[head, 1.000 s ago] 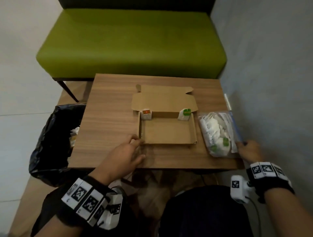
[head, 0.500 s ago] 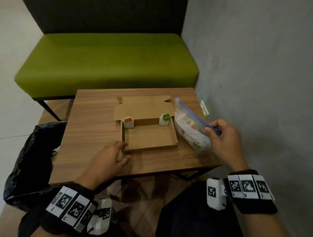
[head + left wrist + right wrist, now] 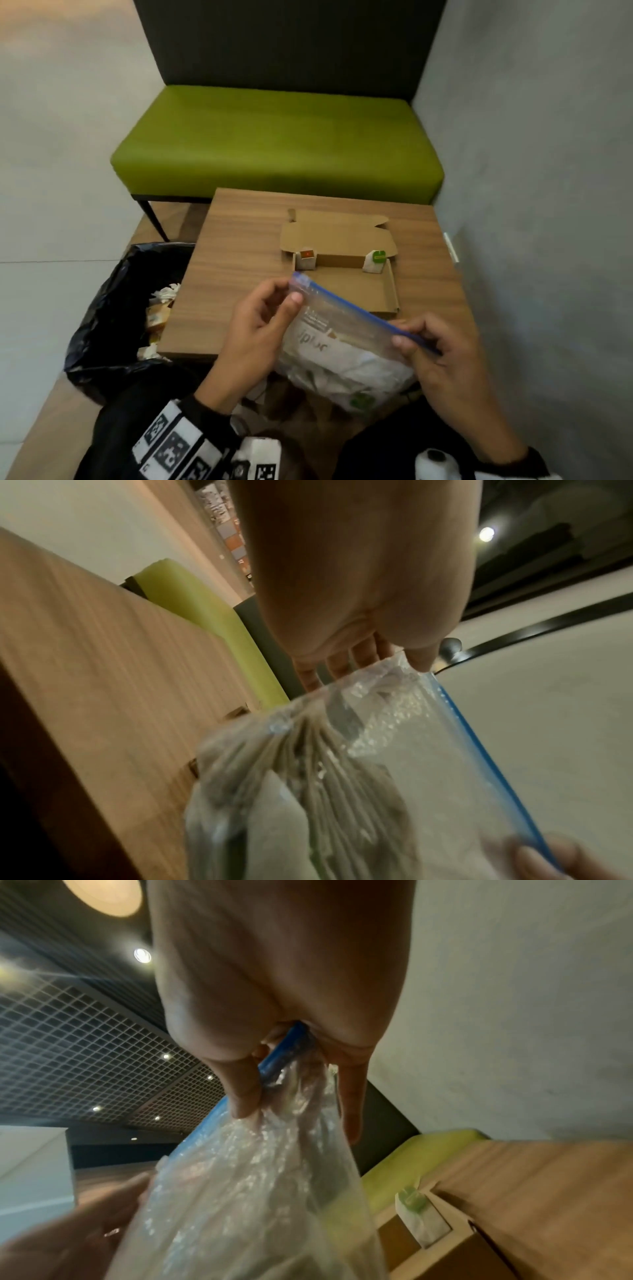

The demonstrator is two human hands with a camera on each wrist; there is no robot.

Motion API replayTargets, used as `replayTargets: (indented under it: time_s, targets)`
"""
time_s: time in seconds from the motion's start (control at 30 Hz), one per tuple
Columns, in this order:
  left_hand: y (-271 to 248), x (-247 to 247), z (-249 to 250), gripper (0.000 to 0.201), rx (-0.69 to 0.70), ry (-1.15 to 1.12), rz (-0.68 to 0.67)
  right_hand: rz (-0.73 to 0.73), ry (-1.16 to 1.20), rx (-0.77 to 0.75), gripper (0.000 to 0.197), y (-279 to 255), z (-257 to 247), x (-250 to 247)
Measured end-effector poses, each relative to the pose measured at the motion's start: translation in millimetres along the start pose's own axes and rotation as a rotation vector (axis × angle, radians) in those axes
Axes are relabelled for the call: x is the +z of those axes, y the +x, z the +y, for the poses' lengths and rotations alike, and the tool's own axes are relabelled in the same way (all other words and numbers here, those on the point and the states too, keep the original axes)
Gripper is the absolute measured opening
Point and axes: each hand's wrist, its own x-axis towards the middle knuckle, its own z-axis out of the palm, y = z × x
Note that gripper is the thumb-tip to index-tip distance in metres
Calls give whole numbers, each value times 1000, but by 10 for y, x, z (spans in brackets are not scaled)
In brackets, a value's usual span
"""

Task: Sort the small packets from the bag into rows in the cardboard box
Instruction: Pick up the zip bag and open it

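Wooden table by green bench, black bin bag at left. Left hand pinches left end of clear zip bag of packets, held over table's near edge; right hand pinches its blue seal at right. Open cardboard box beyond holds red-tagged packet back-left, green-tagged packet back-right.
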Motion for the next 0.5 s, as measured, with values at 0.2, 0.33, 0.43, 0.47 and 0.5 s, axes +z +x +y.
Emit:
replayTargets:
  time_s: [0.2,0.33,0.43,0.47,0.5]
  targets:
    - [-259,-175,-69,11,38,-15,90,-186,-210,59,24,31,-90,157]
    - [-337,-165,-134,10,53,-7,103,-216,-275,-64,19,140,-328,425]
    - [-340,-139,-183,10,66,11,110,-179,-192,-182,29,208,-440,708]
    - [-334,-137,-191,11,66,9,114,-165,-193,-212,31,225,-450,781]
    - [-330,-138,-193,12,66,7,118,-154,-199,-230,32,236,-458,841]
